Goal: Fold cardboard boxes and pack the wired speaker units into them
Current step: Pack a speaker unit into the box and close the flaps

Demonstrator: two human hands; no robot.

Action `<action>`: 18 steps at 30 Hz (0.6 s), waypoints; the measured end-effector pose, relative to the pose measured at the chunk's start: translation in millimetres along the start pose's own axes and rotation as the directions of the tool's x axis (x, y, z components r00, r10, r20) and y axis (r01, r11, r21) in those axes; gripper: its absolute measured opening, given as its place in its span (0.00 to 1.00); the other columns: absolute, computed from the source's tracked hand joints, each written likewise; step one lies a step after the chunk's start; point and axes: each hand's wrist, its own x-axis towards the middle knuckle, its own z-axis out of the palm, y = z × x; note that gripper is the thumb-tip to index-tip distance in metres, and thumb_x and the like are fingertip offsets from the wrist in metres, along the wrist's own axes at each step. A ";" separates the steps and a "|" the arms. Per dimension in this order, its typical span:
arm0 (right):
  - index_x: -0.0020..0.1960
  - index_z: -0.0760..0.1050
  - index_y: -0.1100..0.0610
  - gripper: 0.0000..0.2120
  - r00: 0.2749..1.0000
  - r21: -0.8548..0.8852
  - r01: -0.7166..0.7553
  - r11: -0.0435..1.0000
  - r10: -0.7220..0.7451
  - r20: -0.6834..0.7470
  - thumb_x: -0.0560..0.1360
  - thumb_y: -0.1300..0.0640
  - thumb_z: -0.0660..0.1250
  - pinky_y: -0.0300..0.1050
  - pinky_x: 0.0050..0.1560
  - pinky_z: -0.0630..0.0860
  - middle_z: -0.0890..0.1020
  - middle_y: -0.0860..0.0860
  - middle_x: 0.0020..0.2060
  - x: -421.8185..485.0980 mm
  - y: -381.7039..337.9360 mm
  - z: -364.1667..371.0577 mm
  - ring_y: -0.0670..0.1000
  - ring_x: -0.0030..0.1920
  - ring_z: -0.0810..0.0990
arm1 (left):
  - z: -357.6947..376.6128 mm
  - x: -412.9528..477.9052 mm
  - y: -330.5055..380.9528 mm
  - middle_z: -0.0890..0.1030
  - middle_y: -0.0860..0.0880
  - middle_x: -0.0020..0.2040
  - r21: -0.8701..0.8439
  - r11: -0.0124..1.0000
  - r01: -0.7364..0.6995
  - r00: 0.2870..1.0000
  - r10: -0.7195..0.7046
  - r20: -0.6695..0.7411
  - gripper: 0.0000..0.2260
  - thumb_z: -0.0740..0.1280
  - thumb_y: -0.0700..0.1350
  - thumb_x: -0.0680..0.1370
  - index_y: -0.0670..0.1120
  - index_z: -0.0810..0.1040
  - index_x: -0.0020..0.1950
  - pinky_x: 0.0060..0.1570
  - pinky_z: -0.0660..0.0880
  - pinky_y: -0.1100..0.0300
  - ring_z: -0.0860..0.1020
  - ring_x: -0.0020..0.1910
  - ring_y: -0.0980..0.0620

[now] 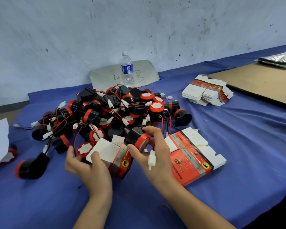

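Speaker [136, 138], black w/ red rim, white plug [151, 158] dangling, gripped in right hand [155, 154] fingers; left hand [89, 167] fingers hold red box [119, 164], flaps open.

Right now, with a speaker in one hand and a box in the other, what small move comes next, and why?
Probably tip the speaker unit in the right hand into the red box that the left hand holds: its white flap is open and the unit sits beside the opening. The dangling white connector needs tucking in.
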 end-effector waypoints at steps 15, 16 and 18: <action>0.62 0.76 0.52 0.22 0.996 -0.121 0.073 0.990 -0.079 -0.045 0.70 0.56 0.76 0.26 0.53 0.67 0.75 0.49 0.53 9.2 1.2 -9.4 0.38 0.54 0.73 | 10.4 -25.5 -2.5 0.78 0.57 0.48 0.090 0.995 -0.036 0.781 -0.028 0.623 0.45 0.76 0.59 0.67 0.61 0.51 0.76 0.39 0.74 0.69 0.78 0.43 0.65; 0.63 0.76 0.53 0.23 0.993 -0.132 0.114 0.985 -0.118 -0.022 0.70 0.56 0.75 0.27 0.53 0.67 0.75 0.48 0.53 9.2 -0.2 -9.7 0.38 0.54 0.73 | 11.7 -25.0 -4.8 0.76 0.61 0.54 0.101 0.992 -0.078 0.756 -0.007 0.655 0.47 0.78 0.52 0.68 0.60 0.49 0.77 0.41 0.74 0.72 0.77 0.47 0.71; 0.62 0.75 0.55 0.24 0.987 -0.133 0.163 0.978 -0.160 0.032 0.68 0.54 0.74 0.29 0.53 0.70 0.77 0.48 0.53 8.1 -1.9 -10.3 0.40 0.53 0.76 | 13.5 -23.4 -8.8 0.73 0.61 0.61 0.132 0.975 -0.181 0.716 0.038 0.698 0.51 0.79 0.43 0.67 0.57 0.46 0.78 0.46 0.74 0.72 0.75 0.53 0.72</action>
